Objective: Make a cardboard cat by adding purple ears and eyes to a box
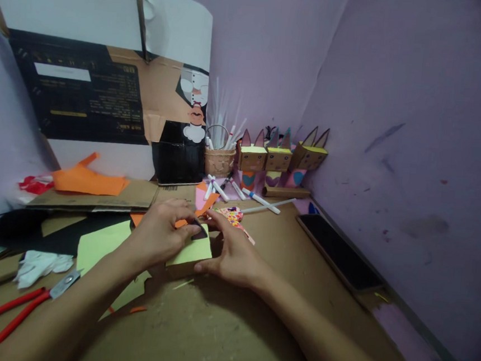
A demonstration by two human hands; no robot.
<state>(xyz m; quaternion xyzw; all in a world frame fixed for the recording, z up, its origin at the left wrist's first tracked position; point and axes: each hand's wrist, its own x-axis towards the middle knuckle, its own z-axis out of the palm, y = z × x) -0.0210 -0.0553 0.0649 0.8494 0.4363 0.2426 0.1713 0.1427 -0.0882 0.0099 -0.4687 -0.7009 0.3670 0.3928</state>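
A small cardboard box (192,250) with a pale yellow-green top stands on the brown work surface in front of me. My left hand (162,231) pinches a small dark, pointed piece (200,232) against the box's top, near its far edge. Around the right side of the box curve the fingers of my right hand (231,252), thumb at the near side and fingertips at the far corner.
Red-handled cutters (22,310) and yellow-green paper (102,241) lie at left. Orange paper (91,177) rests on cardboard behind. Markers (261,201), a basket (219,162) and several eared box figures (252,158) stand or lie at the back. A phone (337,251) is at right.
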